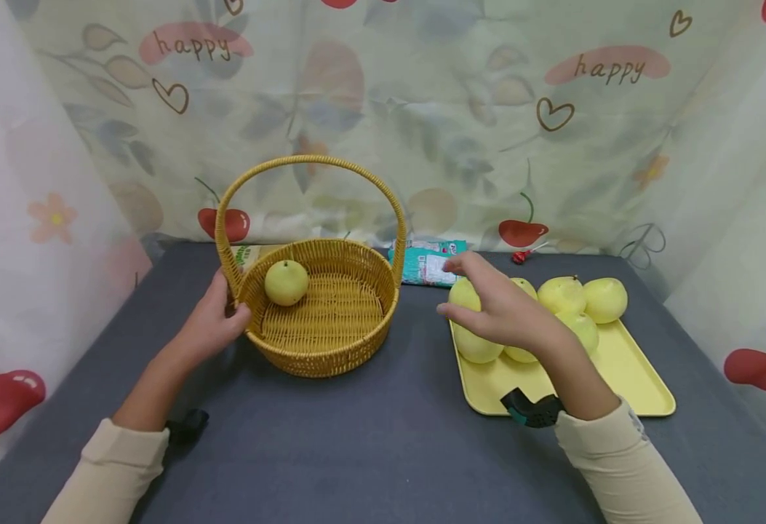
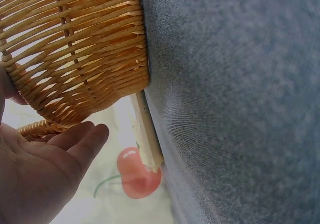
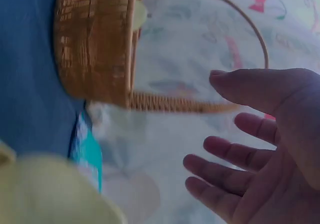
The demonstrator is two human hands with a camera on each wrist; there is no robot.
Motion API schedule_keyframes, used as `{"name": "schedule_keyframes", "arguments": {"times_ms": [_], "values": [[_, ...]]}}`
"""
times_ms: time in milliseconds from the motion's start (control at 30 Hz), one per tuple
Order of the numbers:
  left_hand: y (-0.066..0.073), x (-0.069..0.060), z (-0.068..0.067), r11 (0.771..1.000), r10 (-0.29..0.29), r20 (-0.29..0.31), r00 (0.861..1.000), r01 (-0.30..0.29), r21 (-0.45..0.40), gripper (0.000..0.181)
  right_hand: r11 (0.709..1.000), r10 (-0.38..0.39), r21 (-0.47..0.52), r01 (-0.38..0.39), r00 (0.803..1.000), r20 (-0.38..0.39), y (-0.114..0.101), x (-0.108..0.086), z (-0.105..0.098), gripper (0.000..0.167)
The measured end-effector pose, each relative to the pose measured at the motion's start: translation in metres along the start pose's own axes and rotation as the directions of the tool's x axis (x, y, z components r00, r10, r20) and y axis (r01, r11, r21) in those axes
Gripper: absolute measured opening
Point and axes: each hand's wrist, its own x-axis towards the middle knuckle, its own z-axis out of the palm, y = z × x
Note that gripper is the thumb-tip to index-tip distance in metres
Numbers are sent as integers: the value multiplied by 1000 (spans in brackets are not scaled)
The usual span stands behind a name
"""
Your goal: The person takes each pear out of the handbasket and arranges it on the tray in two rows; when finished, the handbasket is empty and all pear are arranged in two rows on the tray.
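Note:
A woven wicker basket (image 1: 320,364) with a tall arched handle stands left of centre, one yellow-green pear (image 1: 286,282) inside it at the left. My left hand (image 1: 209,320) holds the basket's left side where the handle meets the rim, thumb in front and fingers behind. In the left wrist view the fingers (image 2: 90,136) lie against the wicker. My right hand (image 1: 507,306) hovers above the left part of a yellow tray (image 1: 631,378), fingers apart and nothing held. Several pears (image 1: 561,295) lie on the tray, some partly hidden by that hand.
Behind the basket's right side lies a teal and white packet (image 1: 428,263). A yellowish packet (image 1: 246,255) shows partly behind its left. A red-wrapped lollipop (image 1: 521,256) lies at the back edge. Patterned curtains (image 1: 369,87) enclose the dark table (image 1: 356,451).

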Motion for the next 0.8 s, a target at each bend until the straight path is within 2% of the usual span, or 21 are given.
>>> {"name": "schedule_keyframes", "arguments": {"times_ms": [133, 200, 267, 400, 500, 600, 733, 800], "values": [[-1, 0, 0, 1000, 3, 1, 1000, -3, -3, 76, 994, -88, 68, 85, 995, 43, -14, 35, 21, 52], [-1, 0, 0, 1000, 0, 0, 1000, 0, -1, 76, 991, -102, 96, 95, 992, 68, -20, 52, 31, 51], [-2, 0, 0, 1000, -3, 0, 1000, 3, 1, 77, 989, -96, 124, 83, 991, 97, -26, 69, 40, 51], [-4, 1, 0, 1000, -4, -2, 1000, 4, -1, 77, 991, -35, 136, 15, 989, 143, -34, 101, 56, 54], [-3, 1, 0, 1000, -3, 0, 1000, 3, -11, 79, 996, 3, 90, -18, 987, 160, -39, 122, 70, 55], [-3, 0, 0, 1000, -7, 2, 1000, 7, -10, 80, 1000, 27, -8, -26, 983, 183, -43, 139, 84, 57], [-3, 0, 0, 1000, -10, -9, 1000, 10, 3, 78, 995, 51, -90, -31, 970, 236, -48, 154, 99, 65], [-2, 1, 0, 1000, -13, -9, 1000, 13, 3, 78, 995, 60, -97, -36, 965, 254, -49, 160, 104, 72]]}}
